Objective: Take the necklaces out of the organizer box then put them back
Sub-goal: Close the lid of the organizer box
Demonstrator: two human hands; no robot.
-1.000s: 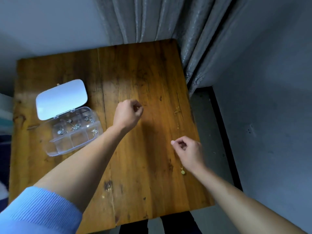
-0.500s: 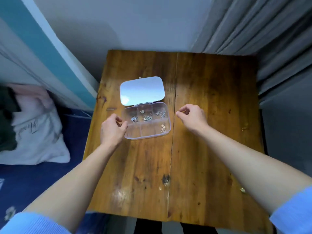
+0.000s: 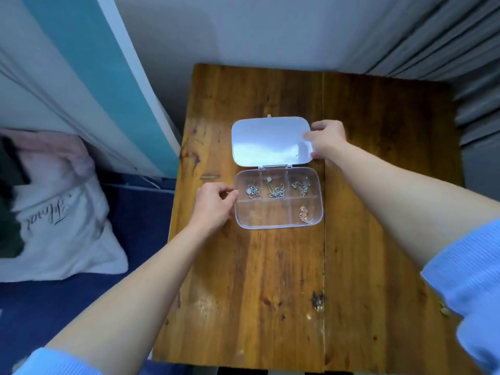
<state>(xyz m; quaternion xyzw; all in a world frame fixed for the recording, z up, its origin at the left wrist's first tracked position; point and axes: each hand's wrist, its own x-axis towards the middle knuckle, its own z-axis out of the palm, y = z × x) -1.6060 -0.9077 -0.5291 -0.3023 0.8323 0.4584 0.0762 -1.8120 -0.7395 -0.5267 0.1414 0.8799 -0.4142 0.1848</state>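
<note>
Right hand (image 3: 326, 140) grips the right edge of the open lid (image 3: 270, 142), left hand (image 3: 213, 205) pinches the organizer box (image 3: 278, 224) left rim; near worktop (image 3: 270, 293) bare.

Clear organizer box (image 3: 278, 212), white lid (image 3: 267, 142); silver necklaces (image 3: 276, 189), rose-gold one (image 3: 304, 215); brown wood-grain table (image 3: 270, 280); light-blue ribbed sleeves (image 3: 465, 288).

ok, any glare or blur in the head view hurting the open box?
Head view: pale glare washes the clear plastic organizer box's open lid; silver necklaces stay readable; wide-angle bends the brown wooden table edges; blue sleeves soft.
</note>
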